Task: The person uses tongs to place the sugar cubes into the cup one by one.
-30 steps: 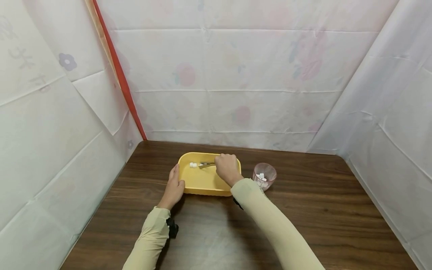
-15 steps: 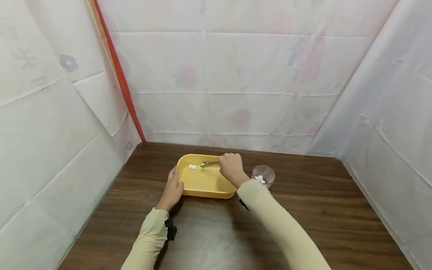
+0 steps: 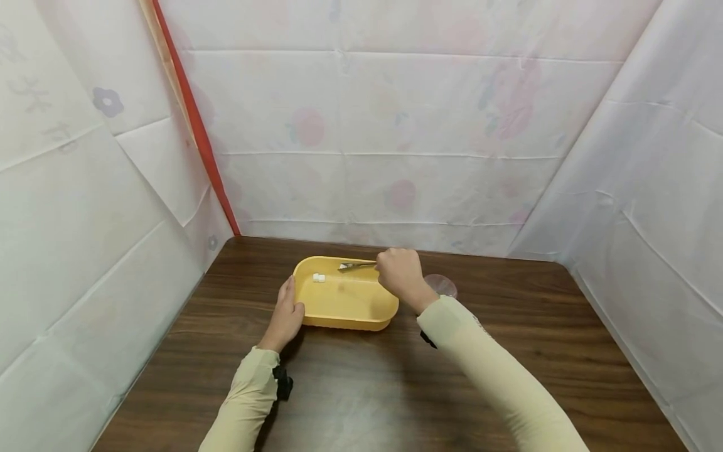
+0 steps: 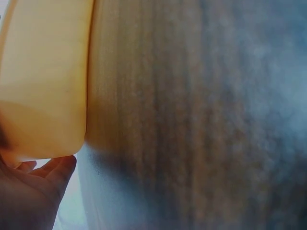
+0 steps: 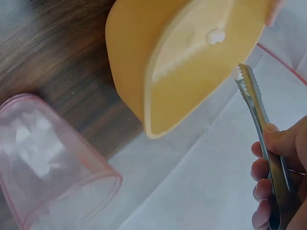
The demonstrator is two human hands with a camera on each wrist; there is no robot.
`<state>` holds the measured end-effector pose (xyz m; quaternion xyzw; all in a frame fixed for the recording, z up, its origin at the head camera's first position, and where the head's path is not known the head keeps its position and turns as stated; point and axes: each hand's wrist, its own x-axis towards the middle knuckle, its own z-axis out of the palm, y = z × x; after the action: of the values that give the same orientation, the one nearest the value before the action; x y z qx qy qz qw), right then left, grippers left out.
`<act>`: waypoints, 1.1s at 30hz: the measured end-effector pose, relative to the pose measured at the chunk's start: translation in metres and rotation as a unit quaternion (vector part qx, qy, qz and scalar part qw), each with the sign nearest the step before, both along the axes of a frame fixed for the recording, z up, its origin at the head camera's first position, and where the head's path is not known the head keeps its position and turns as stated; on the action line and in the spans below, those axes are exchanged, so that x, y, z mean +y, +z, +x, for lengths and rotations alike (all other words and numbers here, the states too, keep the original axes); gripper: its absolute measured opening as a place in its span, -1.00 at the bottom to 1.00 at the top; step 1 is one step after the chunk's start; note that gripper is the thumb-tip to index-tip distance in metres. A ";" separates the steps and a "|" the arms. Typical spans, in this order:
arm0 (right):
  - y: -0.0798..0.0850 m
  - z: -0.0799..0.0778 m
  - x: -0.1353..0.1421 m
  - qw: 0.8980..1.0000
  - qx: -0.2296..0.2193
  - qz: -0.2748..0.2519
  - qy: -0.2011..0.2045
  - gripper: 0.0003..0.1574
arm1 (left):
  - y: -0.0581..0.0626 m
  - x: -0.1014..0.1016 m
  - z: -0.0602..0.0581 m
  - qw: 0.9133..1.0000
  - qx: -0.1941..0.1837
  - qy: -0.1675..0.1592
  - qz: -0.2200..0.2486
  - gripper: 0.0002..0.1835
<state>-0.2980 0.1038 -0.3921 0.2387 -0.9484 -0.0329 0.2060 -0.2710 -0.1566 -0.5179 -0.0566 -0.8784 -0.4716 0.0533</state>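
My right hand [image 3: 400, 271] grips metal tongs [image 3: 358, 266], thumb on one arm and fingers curled round the other in the right wrist view. Between the serrated tips [image 5: 244, 72] is a small white cube [image 5: 237, 74], held above the back right part of a yellow tray [image 3: 344, 323]. Two white cubes [image 3: 319, 277] lie side by side on the tray's floor at the back left. My left hand [image 3: 284, 317] rests against the tray's left side, fingers extended along the wall. In the left wrist view its fingertips [image 4: 69, 165] touch the tray's end.
Right of the tray stands a clear pink cup [image 3: 440, 285], partly hidden by my right hand; several white pieces [image 5: 33, 148] lie inside it in the right wrist view. A dark wooden table [image 3: 350, 389] bears everything. White patterned sheets [image 3: 361, 113] hang at the back and sides.
My right hand has moved right and slightly up with the tongs, lifting a white cube off the tray's floor. My left hand has stayed at the tray's left side.
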 end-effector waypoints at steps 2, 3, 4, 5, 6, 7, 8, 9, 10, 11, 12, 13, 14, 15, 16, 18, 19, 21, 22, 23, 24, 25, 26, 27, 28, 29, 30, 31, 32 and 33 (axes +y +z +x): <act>0.003 0.003 0.003 1.000 -0.001 -0.004 0.002 -0.28 | 0.000 -0.001 0.001 1.000 0.000 -0.001 -0.002 -0.25; 0.004 0.004 0.005 1.000 0.001 -0.004 0.002 -0.29 | 0.000 -0.001 0.001 1.000 0.001 -0.001 -0.004 -0.25; 0.005 0.005 0.007 1.000 0.002 -0.004 0.001 -0.31 | 0.000 -0.001 0.001 1.000 0.000 -0.002 -0.004 -0.25; 0.006 0.007 0.009 1.000 0.002 -0.003 0.000 -0.33 | 0.000 -0.001 0.001 1.000 -0.001 -0.003 -0.004 -0.25; 0.008 0.008 0.011 1.000 0.004 -0.004 0.001 -0.36 | 0.000 -0.001 0.001 1.000 -0.002 -0.003 -0.004 -0.25; 0.009 0.009 0.013 1.000 0.005 -0.005 0.002 -0.39 | 0.000 0.000 0.001 1.000 -0.004 -0.004 -0.002 -0.25; 0.011 0.011 0.016 1.000 0.005 -0.004 0.002 -0.43 | -0.001 0.000 0.001 1.000 -0.005 -0.004 -0.002 -0.25; 0.013 0.013 0.018 1.000 0.007 -0.004 0.003 -0.47 | -0.001 0.000 0.001 1.000 -0.006 -0.004 -0.001 -0.25; 0.015 0.014 0.021 1.000 0.009 -0.006 0.004 -0.52 | -0.001 0.000 0.001 1.000 -0.007 -0.004 0.000 -0.25; 0.017 0.016 0.024 1.000 0.012 -0.008 0.004 -0.55 | -0.001 0.000 0.001 1.000 -0.007 -0.004 0.000 -0.25; 0.018 0.017 0.028 1.000 0.013 -0.012 0.006 -0.56 | -0.001 0.000 0.001 1.000 -0.005 -0.004 0.000 -0.25; 0.020 0.019 0.031 1.000 0.014 -0.013 0.006 -0.56 | -0.001 0.000 0.000 1.000 -0.004 -0.003 0.000 -0.25; 0.022 0.020 0.035 1.000 0.017 -0.016 0.007 -0.56 | -0.001 0.000 0.000 1.000 -0.003 -0.002 0.000 -0.25; 0.023 0.021 0.039 1.000 0.023 -0.019 0.007 -0.55 | -0.001 0.000 0.000 1.000 -0.002 -0.001 0.000 -0.25; 0.024 0.022 0.044 0.999 0.029 -0.022 0.006 -0.55 | -0.001 0.000 0.000 1.000 -0.001 -0.001 0.001 -0.25; 0.026 0.024 0.053 0.999 0.037 -0.029 0.003 -0.57 | 0.000 0.000 -0.001 1.000 -0.001 -0.001 0.001 -0.25; 0.027 0.025 0.058 0.999 0.044 -0.031 0.001 -0.61 | 0.000 0.000 -0.001 1.000 -0.003 -0.002 0.003 -0.25; 0.028 0.026 0.066 0.998 0.054 -0.034 -0.002 -0.69 | 0.000 0.000 -0.001 1.000 -0.003 -0.003 0.001 -0.25; 0.029 0.027 0.070 0.998 0.055 -0.036 -0.003 -0.73 | 0.000 -0.001 -0.001 1.000 -0.002 -0.004 0.002 -0.25; 0.030 0.028 0.073 0.998 0.057 -0.040 -0.005 -0.75 | 0.001 -0.001 -0.001 1.000 -0.002 -0.004 0.003 -0.25; 0.031 0.029 0.077 0.997 0.057 -0.043 -0.006 -0.78 | 0.001 -0.002 -0.001 1.000 -0.001 -0.004 0.003 -0.26; 0.032 0.030 0.080 0.997 0.059 -0.045 -0.009 -0.80 | 0.001 -0.002 0.000 1.000 0.000 -0.004 0.003 -0.25; 0.032 0.031 0.084 0.997 0.057 -0.047 -0.012 -0.81 | 0.001 -0.003 0.000 1.000 -0.001 -0.004 0.003 -0.25; 0.033 0.033 0.088 0.997 0.054 -0.051 -0.016 -0.81 | 0.001 -0.002 0.000 1.000 -0.002 -0.004 0.003 -0.25; 0.033 0.035 0.093 0.997 0.050 -0.054 -0.020 -0.82 | 0.002 -0.002 0.000 1.000 -0.004 -0.005 0.003 -0.25; 0.033 0.036 0.097 0.997 0.049 -0.058 -0.023 -0.83 | 0.002 -0.002 0.000 1.000 -0.006 -0.006 0.003 -0.25; 0.033 0.038 0.102 0.997 0.046 -0.058 -0.025 -0.85 | 0.002 -0.001 0.000 1.000 -0.005 -0.006 0.003 -0.25; 0.033 0.039 0.107 0.997 0.045 -0.059 -0.028 -0.84 | 0.001 -0.001 0.000 1.000 -0.007 -0.006 0.003 -0.25; 0.032 0.041 0.112 0.997 0.044 -0.059 -0.031 -0.85 | 0.001 -0.001 0.000 1.000 -0.006 -0.006 0.004 -0.25; 0.031 0.042 0.117 0.997 0.043 -0.060 -0.032 -0.86 | 0.001 -0.001 0.000 1.000 -0.005 -0.005 0.004 -0.25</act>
<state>-0.2557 0.2210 -0.3615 0.1937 -0.9461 0.0068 0.2596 -0.2713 -0.1577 -0.5171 -0.0589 -0.8765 -0.4754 0.0470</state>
